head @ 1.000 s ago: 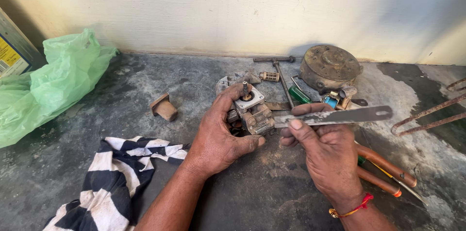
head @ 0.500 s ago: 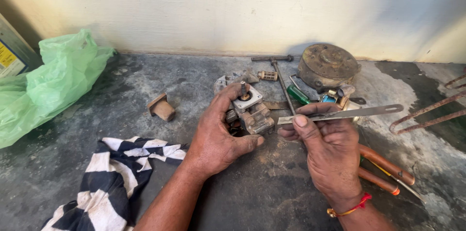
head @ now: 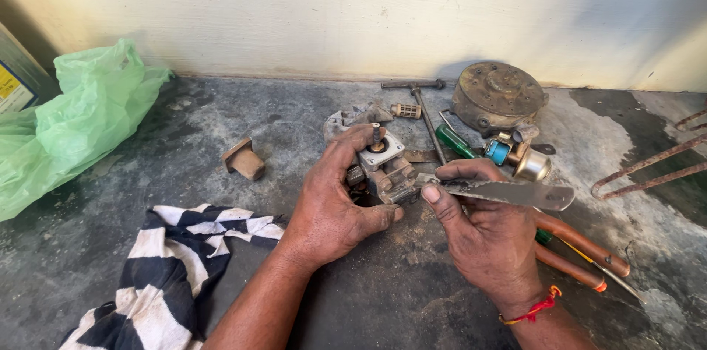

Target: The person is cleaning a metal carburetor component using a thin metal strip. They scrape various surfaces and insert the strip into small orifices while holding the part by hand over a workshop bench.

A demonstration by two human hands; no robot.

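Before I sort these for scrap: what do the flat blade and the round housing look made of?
Flat blade in the right hand: apparently steel, dull grey, stained. Round housing by the wall: probably cast metal, brown with rust or grime.

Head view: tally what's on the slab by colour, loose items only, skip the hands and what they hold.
Green: 2, plastic bag, screwdriver handle
Black-and-white: 1, striped cloth
Orange: 1, pliers
Blue: 1, small cap
Brown: 1, wooden block
Grey metal: 1, round housing
Total: 7
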